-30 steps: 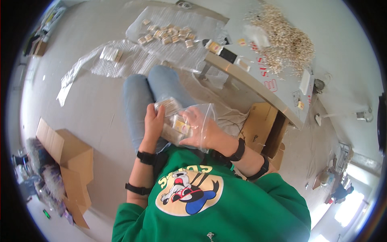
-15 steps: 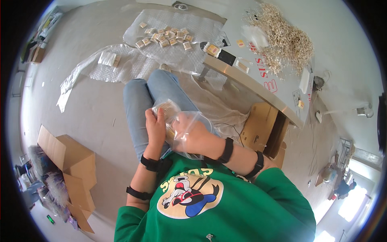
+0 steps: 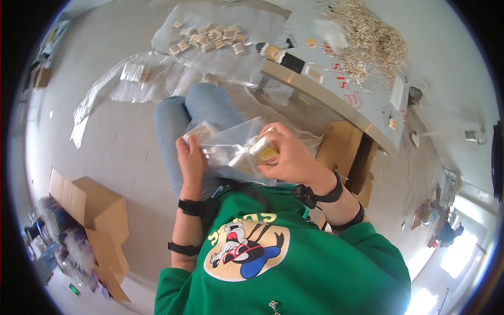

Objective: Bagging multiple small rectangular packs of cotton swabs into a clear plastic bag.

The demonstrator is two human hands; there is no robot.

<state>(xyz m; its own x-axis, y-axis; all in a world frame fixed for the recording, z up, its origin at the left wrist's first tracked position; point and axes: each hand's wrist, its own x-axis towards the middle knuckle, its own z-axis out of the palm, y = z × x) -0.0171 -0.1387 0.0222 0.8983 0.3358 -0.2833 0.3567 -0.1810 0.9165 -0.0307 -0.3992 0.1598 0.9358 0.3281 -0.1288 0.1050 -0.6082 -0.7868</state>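
A clear plastic bag is held above the jeans-clad thighs, in front of the green sweatshirt. Its left end is gripped by the left hand, whose fingers are partly curled, with the thumb laid over the near side; a bundle of small packs is pressed there through the film. At the opposite end, a small yellow-labelled pack is grasped by the right hand. The right hand is bent into a C shape, the fingers being set along the far side of the pack and the thumb along the near side. The pack is kept at the right edge of the bag; whether it lies inside the film or just outside it cannot be told. Paler packs can be made out through the film between the hands, though their edges are blurred by glare.

Beyond the knees, a loose cluster of similar packs is spread on a sheet of bubble wrap, and a white bundle is set on its left-hand stretch. To the right, a large heap of loose thin sticks is piled on a table. An open cardboard box is stood on the floor to the left.
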